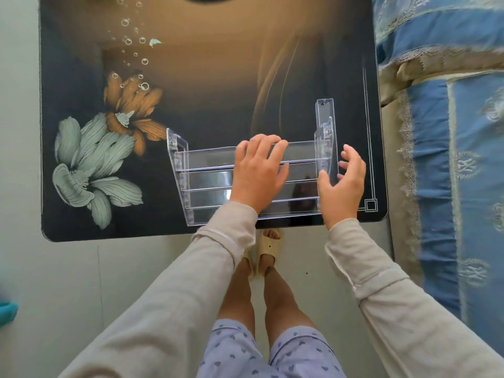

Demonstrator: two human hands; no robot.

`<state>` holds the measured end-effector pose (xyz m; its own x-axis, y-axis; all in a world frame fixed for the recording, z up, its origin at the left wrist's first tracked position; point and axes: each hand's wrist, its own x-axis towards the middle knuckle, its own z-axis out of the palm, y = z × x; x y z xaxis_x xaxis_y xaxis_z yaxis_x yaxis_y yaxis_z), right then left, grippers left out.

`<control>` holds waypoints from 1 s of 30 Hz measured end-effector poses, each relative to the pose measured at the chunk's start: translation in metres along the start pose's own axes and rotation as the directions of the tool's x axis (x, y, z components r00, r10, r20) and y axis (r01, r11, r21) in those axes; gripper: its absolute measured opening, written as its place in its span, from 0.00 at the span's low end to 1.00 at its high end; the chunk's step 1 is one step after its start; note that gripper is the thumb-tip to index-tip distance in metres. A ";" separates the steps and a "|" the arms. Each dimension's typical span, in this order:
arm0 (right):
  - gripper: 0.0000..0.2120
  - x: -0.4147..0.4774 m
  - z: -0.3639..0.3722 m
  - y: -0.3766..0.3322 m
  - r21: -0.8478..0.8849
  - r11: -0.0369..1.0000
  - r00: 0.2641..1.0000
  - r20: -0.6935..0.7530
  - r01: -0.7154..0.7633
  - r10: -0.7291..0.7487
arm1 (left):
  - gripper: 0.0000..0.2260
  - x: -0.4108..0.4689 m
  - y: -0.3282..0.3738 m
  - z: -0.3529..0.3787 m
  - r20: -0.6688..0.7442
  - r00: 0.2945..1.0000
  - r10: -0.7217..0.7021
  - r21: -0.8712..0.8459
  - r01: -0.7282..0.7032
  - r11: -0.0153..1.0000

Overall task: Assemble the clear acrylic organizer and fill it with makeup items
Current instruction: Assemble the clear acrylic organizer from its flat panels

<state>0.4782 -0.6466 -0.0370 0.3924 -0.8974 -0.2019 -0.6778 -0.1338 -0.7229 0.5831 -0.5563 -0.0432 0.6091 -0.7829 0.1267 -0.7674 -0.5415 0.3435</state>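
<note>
Organizer [207,184]: clear tiered tray, near right part of the counter [218,77], at its near edge.
Right side panel [324,132]: upright at tray's right end; whether seated, cannot tell.
Left hand [257,173]: flat on the tiers, pressing down, nothing gripped.
Right hand [341,181]: grip wide, fingers curled beside the panel, holding nothing.
Progress: assembly partly done, judged; no makeup in view, filling all left.
Right of counter: bed [450,132].

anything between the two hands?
Head view: the clear upright side panel of the acrylic organizer stands between the left hand and right hand.
</note>
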 end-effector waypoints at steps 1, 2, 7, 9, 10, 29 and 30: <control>0.23 0.002 -0.001 0.001 0.031 0.997 0.997 0.035 -0.066 0.065 | 0.15 0.006 0.007 0.004 0.070 0.996 0.047 0.012 -0.048 0.999; 0.22 0.004 -0.002 0.003 0.032 0.995 0.993 0.066 -0.096 0.093 | 0.17 0.011 0.013 0.007 0.152 0.986 0.073 0.003 -0.075 0.997; 0.18 0.011 -0.004 0.008 -0.119 0.993 0.987 0.157 -0.016 0.034 | 0.24 0.031 0.025 0.026 0.330 0.942 0.059 0.020 -0.070 0.997; 0.18 0.015 -0.004 0.010 -0.149 0.989 0.983 0.179 -0.003 0.030 | 0.22 0.036 0.026 0.028 0.315 0.947 0.061 0.021 -0.071 0.997; 0.18 0.017 -0.004 0.010 -0.161 0.987 0.982 0.187 0.000 0.030 | 0.21 0.038 0.026 0.028 0.306 0.950 0.064 0.016 -0.072 0.997; 0.17 0.021 -0.005 0.010 -0.281 0.957 0.978 0.210 0.076 -0.017 | 0.19 0.033 0.025 0.039 0.340 0.940 0.005 -0.013 0.000 1.000; 0.17 0.021 -0.005 0.010 -0.283 0.956 0.978 0.209 0.074 -0.013 | 0.19 0.033 0.025 0.039 0.342 0.940 0.009 -0.012 -0.005 1.000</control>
<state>0.4767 -0.6692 -0.0457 0.5229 -0.7875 -0.3261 -0.7952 -0.3130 -0.5192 0.5761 -0.6077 -0.0665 0.4966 -0.8455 -0.1964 -0.7681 -0.5335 0.3541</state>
